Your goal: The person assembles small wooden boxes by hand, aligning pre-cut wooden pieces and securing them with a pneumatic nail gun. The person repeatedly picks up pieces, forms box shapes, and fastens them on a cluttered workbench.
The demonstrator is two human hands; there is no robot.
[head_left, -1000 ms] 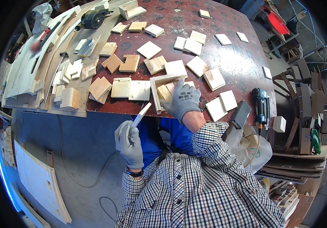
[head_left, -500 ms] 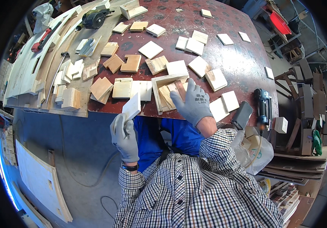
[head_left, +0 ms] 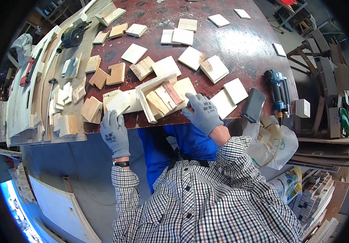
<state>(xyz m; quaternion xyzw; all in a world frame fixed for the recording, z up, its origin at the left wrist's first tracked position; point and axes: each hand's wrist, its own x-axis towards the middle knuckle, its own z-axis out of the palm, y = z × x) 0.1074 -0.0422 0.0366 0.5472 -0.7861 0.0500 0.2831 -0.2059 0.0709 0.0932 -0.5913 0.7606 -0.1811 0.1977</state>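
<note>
While the left gloved hand (head_left: 115, 135) pinches a pale square panel (head_left: 117, 103) by its near edge between thumb and fingers, the right gloved hand (head_left: 205, 113) sits at the other side of a wooden frame (head_left: 146, 101). Head view, the only one. Right thumb and forefinger apart, other fingers loosely bent; whether the tips touch wood, cannot tell. The panel lies tilted over other pale pieces near the table's front edge, left of the frame; the edge grip presumably leaves its broad face uncovered. Frame sits skewed at the front edge of the dark red table (head_left: 255, 69), midway between the hands, likely so that both reach it without stretching. Two walls show, meeting at a far corner; inside them, a yellowish block (head_left: 157, 103) and a reddish strip (head_left: 172, 92) lie side by side, perhaps as packing, though their purpose is unclear. Loose squares scattered beyond, a notched block (head_left: 116, 74) among them, all seemingly within arm's length. Nail gun (head_left: 278, 93) lies right of the right hand, its hose end toward the wearer, probably to keep the handle close. Dark grey block (head_left: 254, 105) between it and that hand. Plastic bag (head_left: 286, 150) of wood offcuts hangs below the table edge.
</note>
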